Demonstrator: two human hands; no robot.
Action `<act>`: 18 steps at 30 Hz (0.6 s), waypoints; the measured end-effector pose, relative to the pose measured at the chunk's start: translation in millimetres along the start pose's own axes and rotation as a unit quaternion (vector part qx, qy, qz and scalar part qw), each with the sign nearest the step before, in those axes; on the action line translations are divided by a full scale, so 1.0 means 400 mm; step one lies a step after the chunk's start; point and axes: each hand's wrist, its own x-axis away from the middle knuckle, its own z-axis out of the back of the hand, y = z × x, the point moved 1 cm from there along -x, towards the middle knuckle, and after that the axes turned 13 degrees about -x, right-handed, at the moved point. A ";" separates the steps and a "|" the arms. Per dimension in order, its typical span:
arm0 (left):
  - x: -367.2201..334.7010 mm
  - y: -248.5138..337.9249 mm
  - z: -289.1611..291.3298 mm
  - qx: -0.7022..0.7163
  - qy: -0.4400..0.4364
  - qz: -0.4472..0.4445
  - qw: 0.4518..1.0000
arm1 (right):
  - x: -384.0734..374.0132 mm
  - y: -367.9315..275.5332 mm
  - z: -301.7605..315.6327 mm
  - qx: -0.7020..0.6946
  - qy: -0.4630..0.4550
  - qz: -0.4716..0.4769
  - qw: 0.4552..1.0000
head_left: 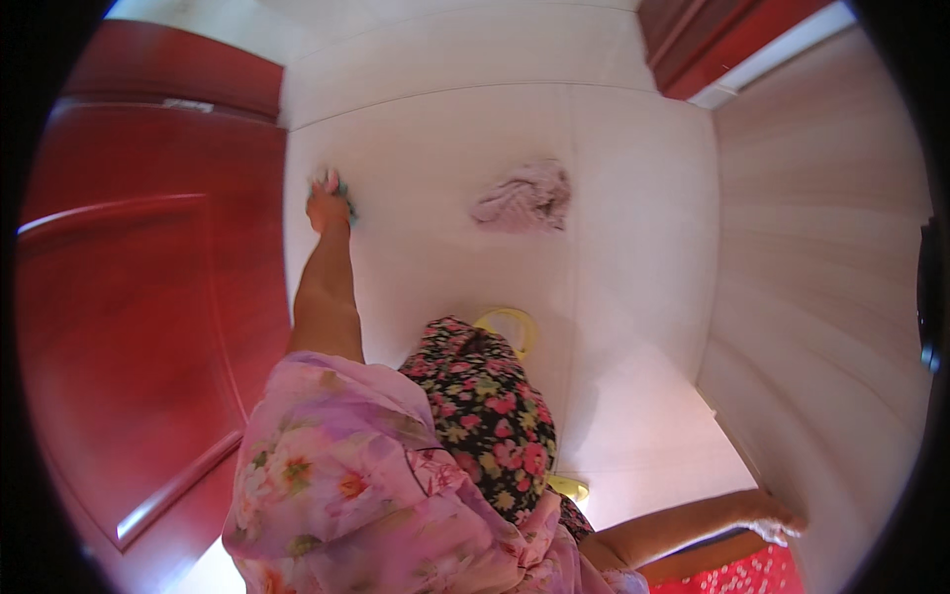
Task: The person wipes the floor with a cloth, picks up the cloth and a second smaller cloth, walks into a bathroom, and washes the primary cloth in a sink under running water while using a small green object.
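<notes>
At the far left of the pale floor, my left hand [327, 210] is closed around a small bunched cloth [332, 182] with pink and teal parts. The cloth is down against the floor, close to the red door, and my fingers hide much of it. My right hand [774, 515] reaches out at the lower right, beside the foot of the pale wall. Its fingers look stretched out, with something whitish showing at them. A crumpled greyish-pink rag [526, 196] lies on the floor ahead, apart from both hands.
A red panelled door [148, 297] stands along the left, and pale wood-grain panelling [811, 247] along the right. Dark red woodwork [722, 40] is at the far right. Yellow footwear [522, 332] shows by my floral clothing. A red white-dotted item [742, 574] lies below my right arm.
</notes>
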 end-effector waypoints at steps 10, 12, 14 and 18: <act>-0.085 0.129 -0.038 -0.058 0.094 -0.029 0.993 | -0.015 0.047 -0.026 -0.180 -0.003 -0.023 0.983; -0.004 0.382 0.007 0.057 0.098 -0.124 0.986 | -0.044 0.084 0.010 -0.181 -0.032 0.005 0.983; 0.118 0.545 0.068 0.159 0.058 -0.282 0.944 | -0.061 0.131 0.008 -0.167 -0.019 0.025 0.986; 0.439 0.818 0.094 0.201 -0.129 -0.599 0.764 | -0.053 0.104 0.022 -0.137 -0.041 0.037 0.989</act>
